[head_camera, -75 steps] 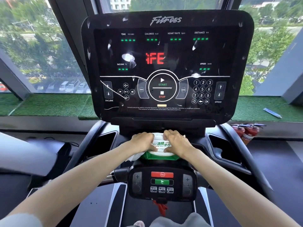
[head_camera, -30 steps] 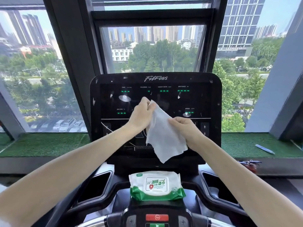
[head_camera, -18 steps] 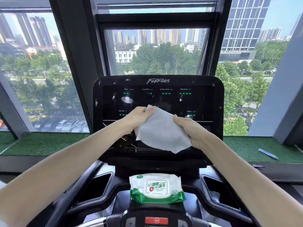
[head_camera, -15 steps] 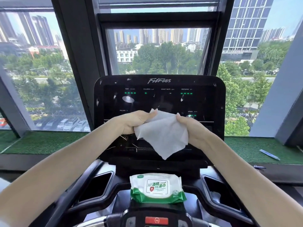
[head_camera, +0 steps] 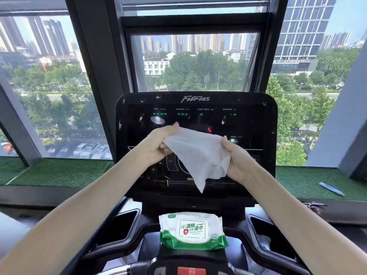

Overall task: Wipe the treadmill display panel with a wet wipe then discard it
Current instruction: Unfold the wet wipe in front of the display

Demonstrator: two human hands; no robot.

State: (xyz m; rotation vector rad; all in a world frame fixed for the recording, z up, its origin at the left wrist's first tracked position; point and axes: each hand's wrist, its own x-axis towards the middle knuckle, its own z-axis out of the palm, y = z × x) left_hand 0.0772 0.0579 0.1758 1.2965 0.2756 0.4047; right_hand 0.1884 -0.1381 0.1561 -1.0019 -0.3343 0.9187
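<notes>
The wet wipe [head_camera: 198,155] sits centre frame, a white sheet stretched between both hands in front of the treadmill display panel [head_camera: 256,124]; whether it touches the glass I cannot tell. The left hand [head_camera: 156,144] pinches the wipe's upper left corner, thumb on top and fingers curled beneath. The right hand [head_camera: 239,161] grips the right edge, fingers closed round bunched cloth. One loose corner hangs down in a point over the lower part of the panel.

The panel is black and glossy, with pale smudges and specks across it (the biggest is an oval blotch in its upper left), green indicator dashes under TIME, CALORIES, HEART RATE and DISTANCE, and a small red glow just above the wipe.

Below it, centre bottom, a green-and-white pack of wet wipes [head_camera: 192,229] lies on the console shelf between two dark side pockets [head_camera: 121,225]. A red button [head_camera: 191,271] peeks in at the bottom edge.

Outward now: green artificial turf [head_camera: 59,171] along the window ledge, a blue stick-like object [head_camera: 331,188] lying on it at the right, parked cars [head_camera: 89,150] lower left through the glass, and towers along the top.
</notes>
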